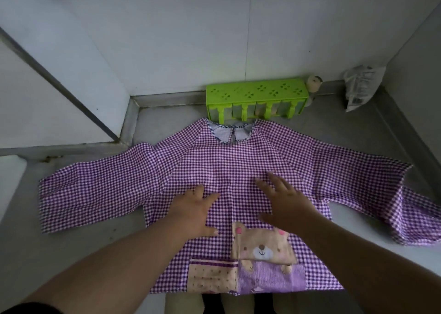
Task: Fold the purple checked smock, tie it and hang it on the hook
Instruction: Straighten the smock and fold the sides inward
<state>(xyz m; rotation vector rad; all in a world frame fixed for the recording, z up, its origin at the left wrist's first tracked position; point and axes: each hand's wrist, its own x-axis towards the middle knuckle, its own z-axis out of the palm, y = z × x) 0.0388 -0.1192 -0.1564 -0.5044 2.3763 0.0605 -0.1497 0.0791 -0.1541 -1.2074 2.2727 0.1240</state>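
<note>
Your left hand (194, 208) lies flat and palm down on the chest of the purple checked smock (222, 168), fingers together and pointing away from you, thumb spread toward the middle; it grips nothing, only presses the cloth. Your right hand (285, 200) is just beside it, also palm down with the fingers fanned apart over the fabric, grasping nothing; whether its palm fully touches the cloth you cannot tell from this angle. A soft crease runs up the smock between your two hands. The smock itself is spread face up on the grey countertop (100, 244) in front of you, neckline away from you, its near hem hanging just over the front edge. Its left sleeve (95, 189) lies stretched flat toward the left, while the right sleeve (372, 182) reaches to the right and its cuff end is rumpled and drapes off the surface there. Just below your right wrist sits a bear patch (261, 244), its paws resting on a lilac pocket (272, 278), with a tan dotted pocket (213, 275) touching it on the left. Beyond the neckline, a lime green rack (256, 92) with pegs stands against the wall (167, 39), and a crumpled clear plastic bag (360, 87) leans in the far right corner.
</note>
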